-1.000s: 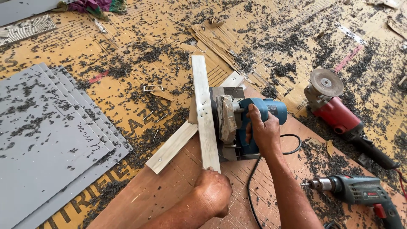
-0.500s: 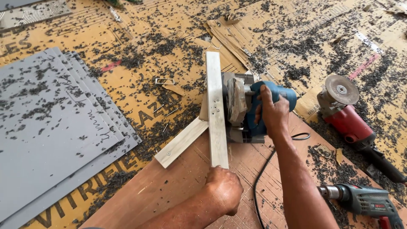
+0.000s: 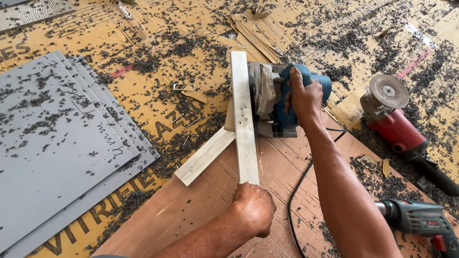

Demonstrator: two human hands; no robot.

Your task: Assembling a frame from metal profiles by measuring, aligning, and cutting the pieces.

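**Here, a blue saw ran along a wooden guide on plywood**

Broadly, I saw a floor covered in flattened brown cardboard (image 3: 143,95), littered all over with dark shavings. To the left lay a fanned stack of grey sheets (image 3: 52,143), also speckled with shavings. A reddish plywood board (image 3: 201,210) filled the lower middle, and the work sat on its far edge.

On that board rested a pale wooden guide (image 3: 244,119), made of one long strip running away from me and a shorter strip (image 3: 205,155) angled off to the left. My left hand (image 3: 253,208) was pressed down as a closed fist at the near end of the long strip, touching it. My right hand (image 3: 303,98) was clenched around the handle of a blue circular saw (image 3: 287,95), which sat just beside the guide's right edge at the far end of the board. Its black cord (image 3: 296,191) trailed back between my arms.

Off to the right lay a red angle grinder (image 3: 392,119) with its disc facing up, and nearer to me a dark green power drill (image 3: 420,220). A small metal clip (image 3: 184,87) lay on the cardboard left of the guide.
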